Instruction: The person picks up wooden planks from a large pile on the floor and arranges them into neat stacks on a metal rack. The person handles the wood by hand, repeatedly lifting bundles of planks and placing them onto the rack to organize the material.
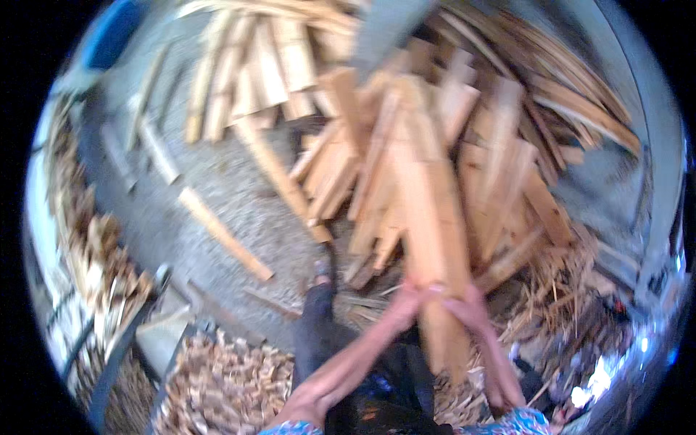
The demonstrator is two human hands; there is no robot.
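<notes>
A long, pale wooden plank [429, 210] runs from close to my body out over the heap of wood ahead. My left hand [413, 294] grips its left edge. On the opposite edge is my right hand [465, 303], closed around the wood a short way from the left. The plank's near end hangs down between my forearms. Motion smears the picture, and the undersides of both hands are hidden. Beneath and beside the plank lie more boards [500, 174] of similar colour, piled at different angles.
A stack of boards [272, 61] fans out at the far left. Loose strips, including a pale slat [225, 233], lie on the grey floor [217, 174]. Small wood offcuts [225, 377] fill the lower left. Splinters [554, 290] gather at right. A blue-grey metal post [388, 32] stands ahead.
</notes>
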